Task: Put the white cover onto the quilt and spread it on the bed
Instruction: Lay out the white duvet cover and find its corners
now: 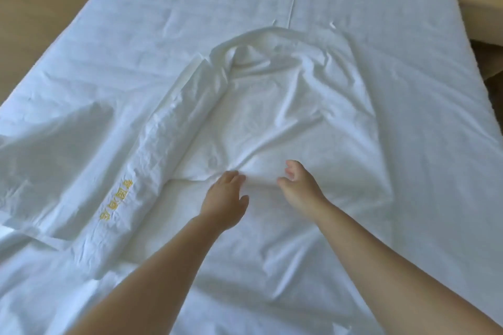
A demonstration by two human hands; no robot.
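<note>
Head view: the white cover (275,117) lies rumpled on the bed (408,22), its bunched hump ahead of both hands and a folded band with yellow lettering (117,198) running off beyond the left hand. The left hand (224,200) rests its fingers on a ridge of the cloth, thumb spread, grasping nothing. The right hand (298,185) hovers just beside it, released, fingers loosely curved. I cannot tell the quilt apart from the white layers. This looks like an early step: sorting the cover to find its opening. Next, both hands likely need to pinch that ridge and draw it apart.
</note>
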